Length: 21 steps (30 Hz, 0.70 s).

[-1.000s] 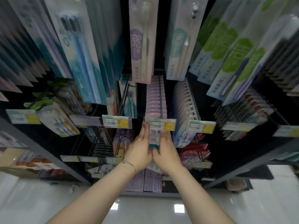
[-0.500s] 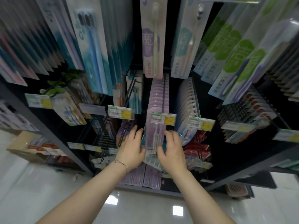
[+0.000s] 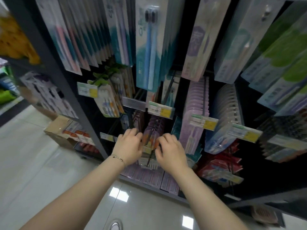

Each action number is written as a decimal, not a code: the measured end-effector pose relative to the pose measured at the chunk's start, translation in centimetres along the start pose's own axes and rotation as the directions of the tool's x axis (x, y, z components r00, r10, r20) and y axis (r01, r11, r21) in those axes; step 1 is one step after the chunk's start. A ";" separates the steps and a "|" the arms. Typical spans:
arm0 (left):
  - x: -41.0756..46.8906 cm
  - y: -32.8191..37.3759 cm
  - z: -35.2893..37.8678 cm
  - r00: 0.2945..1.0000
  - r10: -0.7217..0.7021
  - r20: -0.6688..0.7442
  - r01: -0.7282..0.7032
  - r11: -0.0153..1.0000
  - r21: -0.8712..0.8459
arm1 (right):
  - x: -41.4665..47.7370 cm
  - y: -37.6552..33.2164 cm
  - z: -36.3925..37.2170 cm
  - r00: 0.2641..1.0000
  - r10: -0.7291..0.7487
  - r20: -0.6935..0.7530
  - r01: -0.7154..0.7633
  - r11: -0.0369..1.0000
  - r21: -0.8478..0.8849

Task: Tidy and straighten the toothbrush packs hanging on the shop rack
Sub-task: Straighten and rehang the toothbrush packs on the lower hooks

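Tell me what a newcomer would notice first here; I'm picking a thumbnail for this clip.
The left hand and right hand stand out first, gripping a row of purple packs from either side, low in the centre of the view. Above them hangs a big blue toothbrush pack, and bright green packs fill the top right.

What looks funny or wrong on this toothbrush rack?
The clear tag holder, beside the price tag above the toothbrush packs held by the left hand and right hand, has no paper label; neighbouring tags do.
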<state>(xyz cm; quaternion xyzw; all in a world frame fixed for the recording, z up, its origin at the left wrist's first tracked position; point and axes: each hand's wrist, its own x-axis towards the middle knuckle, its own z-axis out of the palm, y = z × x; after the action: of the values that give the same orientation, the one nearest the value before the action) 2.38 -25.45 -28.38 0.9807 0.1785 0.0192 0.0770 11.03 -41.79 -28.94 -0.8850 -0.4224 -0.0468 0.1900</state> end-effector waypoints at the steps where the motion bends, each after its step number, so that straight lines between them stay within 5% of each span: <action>1: 0.0 -1.1 -0.2 1.000 -0.015 0.001 0.015 1.000 0.001 | 0.6 -0.7 0.4 1.000 -0.015 0.007 0.016 1.000 -0.010; 13: 1.1 -14.2 -2.3 0.995 -0.092 0.043 0.094 0.994 -0.055 | 8.1 -10.6 6.3 0.987 -0.010 0.158 0.001 0.998 0.058; 17: 2.7 -18.0 -2.6 0.993 -0.121 0.005 0.117 0.946 -0.303 | 11.4 -13.6 8.0 0.981 0.083 0.177 -0.136 0.941 0.309; 21: 5.0 -20.2 -3.2 0.983 -0.181 -0.040 0.113 0.757 -0.644 | 15.2 -16.0 9.6 0.981 0.172 0.093 -0.191 0.750 0.634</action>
<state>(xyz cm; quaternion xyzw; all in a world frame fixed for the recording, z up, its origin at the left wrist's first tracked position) -0.15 -4.54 -28.37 0.8767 0.2416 0.1215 0.3979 7.72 -17.96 -29.38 -0.8048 -0.3276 0.1310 0.4773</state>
